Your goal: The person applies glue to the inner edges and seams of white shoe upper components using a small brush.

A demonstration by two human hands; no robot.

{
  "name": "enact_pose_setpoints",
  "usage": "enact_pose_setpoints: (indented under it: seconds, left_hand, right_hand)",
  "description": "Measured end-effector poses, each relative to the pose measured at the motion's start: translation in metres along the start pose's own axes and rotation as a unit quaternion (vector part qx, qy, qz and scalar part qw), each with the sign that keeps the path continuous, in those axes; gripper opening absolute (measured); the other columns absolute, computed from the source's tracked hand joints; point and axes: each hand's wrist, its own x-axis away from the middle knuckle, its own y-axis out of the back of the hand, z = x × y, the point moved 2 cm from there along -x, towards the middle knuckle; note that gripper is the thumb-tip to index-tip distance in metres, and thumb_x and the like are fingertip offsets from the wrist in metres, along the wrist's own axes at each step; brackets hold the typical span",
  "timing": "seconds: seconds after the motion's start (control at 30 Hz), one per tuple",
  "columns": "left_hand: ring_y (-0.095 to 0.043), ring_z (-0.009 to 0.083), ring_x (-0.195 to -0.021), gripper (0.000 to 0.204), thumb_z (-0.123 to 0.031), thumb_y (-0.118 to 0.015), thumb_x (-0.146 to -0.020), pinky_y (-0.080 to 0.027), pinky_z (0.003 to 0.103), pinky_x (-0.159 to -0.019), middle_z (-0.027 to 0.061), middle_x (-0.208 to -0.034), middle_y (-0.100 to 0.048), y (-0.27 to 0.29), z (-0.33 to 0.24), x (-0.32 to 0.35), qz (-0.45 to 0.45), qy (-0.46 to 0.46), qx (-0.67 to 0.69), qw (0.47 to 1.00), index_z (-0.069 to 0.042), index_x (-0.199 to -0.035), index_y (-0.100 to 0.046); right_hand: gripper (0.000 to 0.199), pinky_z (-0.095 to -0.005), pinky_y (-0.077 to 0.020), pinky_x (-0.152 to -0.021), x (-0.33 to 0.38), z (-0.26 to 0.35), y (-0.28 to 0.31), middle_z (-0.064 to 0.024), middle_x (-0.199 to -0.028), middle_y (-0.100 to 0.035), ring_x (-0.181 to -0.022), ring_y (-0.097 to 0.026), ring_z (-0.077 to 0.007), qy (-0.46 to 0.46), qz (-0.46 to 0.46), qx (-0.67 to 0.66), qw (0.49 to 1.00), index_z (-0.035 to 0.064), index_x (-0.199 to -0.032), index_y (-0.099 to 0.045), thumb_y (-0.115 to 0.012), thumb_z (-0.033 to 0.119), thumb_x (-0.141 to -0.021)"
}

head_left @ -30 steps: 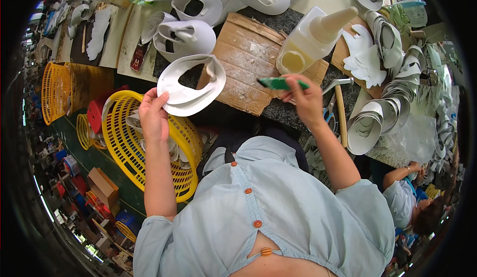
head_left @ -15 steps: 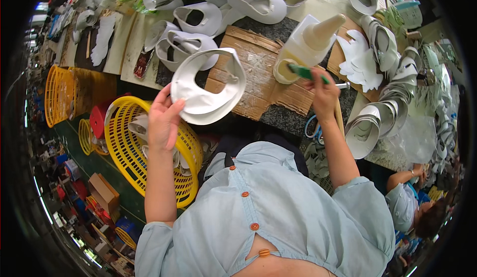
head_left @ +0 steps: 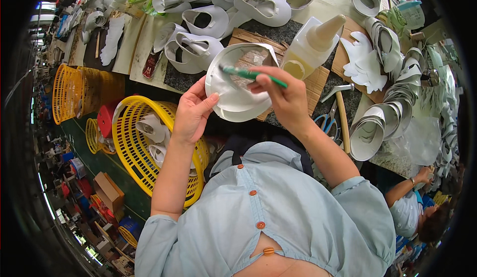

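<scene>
A: While checking centre frame: left hand (head_left: 191, 113) closed on lower-left rim of white shoe upper (head_left: 237, 85), held tilted above counter (head_left: 149, 38) edge, hollow side up.
B: Right grip?
A: Right hand (head_left: 285, 95) pinched shut on green brush (head_left: 251, 74). Long axis runs upper left to right, tip over the upper's hollow, handle end sticking out past the fingers.
B: Which way from each grip?
A: Up and right of left hand; up and left of right hand. Both touching or nearly; brush contact with lining not clear.
B: Counts?
A: One upper in hand, one brush, one cream squeeze bottle (head_left: 310, 48) just beyond, upper right. One hammer (head_left: 340, 113) and one pair of scissors (head_left: 326, 124) right of centre. Three yellow baskets, nearest one (head_left: 131, 147) lower left. Finished uppers along top: too many, overlapping, uncounted.
</scene>
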Motion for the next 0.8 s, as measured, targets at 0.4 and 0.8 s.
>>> enact_pose_setpoints:
  seconds: [0.4, 0.8]
  left_hand:
    - [-0.057, 0.0174, -0.111, 0.047, 0.007, -0.056, -0.086, -0.045, 0.031, -0.098, 0.0114, -0.123, -0.057, 0.007, -0.005, 0.005, 0.008, 0.000, 0.091, 0.996, 0.002, -0.132, -0.046]
    - [-0.057, 0.0167, -0.112, 0.049, 0.006, -0.056, -0.086, -0.045, 0.031, -0.097, 0.0095, -0.123, -0.058, 0.020, -0.006, 0.019, 0.001, -0.015, 0.117, 0.993, -0.001, -0.133, -0.047]
  right_hand:
    - [0.010, -0.0272, -0.0496, -0.076, 0.007, 0.026, 0.007, -0.0081, -0.091, -0.067, -0.082, -0.063, -0.0142, 0.102, 0.096, 0.013, 0.990, 0.0004, -0.090, -0.064, -0.060, 0.001, -0.082]
    - [0.016, -0.0268, -0.0495, -0.073, -0.005, 0.029, 0.009, -0.0092, -0.093, -0.066, -0.082, -0.063, -0.0153, 0.071, 0.217, 0.112, 0.967, -0.0025, -0.095, -0.064, -0.053, 0.008, -0.089]
